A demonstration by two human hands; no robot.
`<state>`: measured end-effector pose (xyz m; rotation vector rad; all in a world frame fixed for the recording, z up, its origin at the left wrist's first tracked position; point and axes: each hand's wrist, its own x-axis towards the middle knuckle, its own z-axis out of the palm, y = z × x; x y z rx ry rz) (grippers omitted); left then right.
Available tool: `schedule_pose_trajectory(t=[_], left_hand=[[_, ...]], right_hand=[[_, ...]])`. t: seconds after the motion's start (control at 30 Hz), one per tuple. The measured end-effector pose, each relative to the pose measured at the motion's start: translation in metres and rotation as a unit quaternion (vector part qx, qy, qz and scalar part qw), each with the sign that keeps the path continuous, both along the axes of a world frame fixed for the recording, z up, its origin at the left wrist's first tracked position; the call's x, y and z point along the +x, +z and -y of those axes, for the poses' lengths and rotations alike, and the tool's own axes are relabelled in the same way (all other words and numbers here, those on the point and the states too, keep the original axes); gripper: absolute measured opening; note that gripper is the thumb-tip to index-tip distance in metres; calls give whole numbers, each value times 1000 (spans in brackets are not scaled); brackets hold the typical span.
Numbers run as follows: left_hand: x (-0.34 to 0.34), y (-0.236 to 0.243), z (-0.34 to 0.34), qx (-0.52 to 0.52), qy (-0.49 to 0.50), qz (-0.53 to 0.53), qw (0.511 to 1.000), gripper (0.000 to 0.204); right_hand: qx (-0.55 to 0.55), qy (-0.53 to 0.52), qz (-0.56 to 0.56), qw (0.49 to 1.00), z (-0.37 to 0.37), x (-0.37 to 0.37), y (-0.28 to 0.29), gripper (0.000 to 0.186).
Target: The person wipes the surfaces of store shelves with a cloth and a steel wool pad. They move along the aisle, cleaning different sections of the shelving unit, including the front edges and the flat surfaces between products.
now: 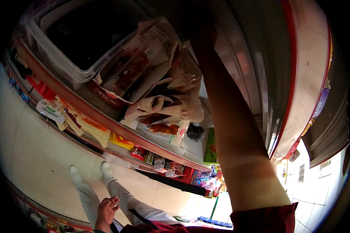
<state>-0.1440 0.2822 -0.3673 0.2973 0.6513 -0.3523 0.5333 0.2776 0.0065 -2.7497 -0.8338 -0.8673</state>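
My right arm stretches up from a maroon sleeve (264,217) over a shelf. At its far end my right hand (201,29) is lost in deep shadow, so its fingers and anything in them do not show. Close by lie crumpled paper and plastic bags (182,73) and a torn red carton (114,97). Down by my trouser legs hangs my left hand (107,211), its fingers loosely curled in, with nothing visible in them.
A clear plastic bin (81,73) stands on the shelf at the upper left. A dark scouring pad (195,133) and a green box (211,145) lie near the shelf's front. Coloured packets (122,141) fill the lower shelf. Another shelf edge (295,89) curves along the right.
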Motion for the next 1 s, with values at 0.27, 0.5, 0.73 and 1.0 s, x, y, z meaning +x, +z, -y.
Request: schedule_pose_trajectory(t=[0.27,0.5,0.73,1.0], left_hand=[[28,54,-19,59,25,-5,998,11],[27,66,-29,73,31,-4,997,11],[-4,26,-14,49,9,-35,998,12],[0,36,-9,66,5,-25,997,17]], right_hand=[[-2,-86,-103,991,79,-41,-16,45],[76,-162,-175,968,154,-62,-53,47],[164,-269,-245,917,250,-90,-57,49],[-98,-350,-176,915,336,-97,-76,68]])
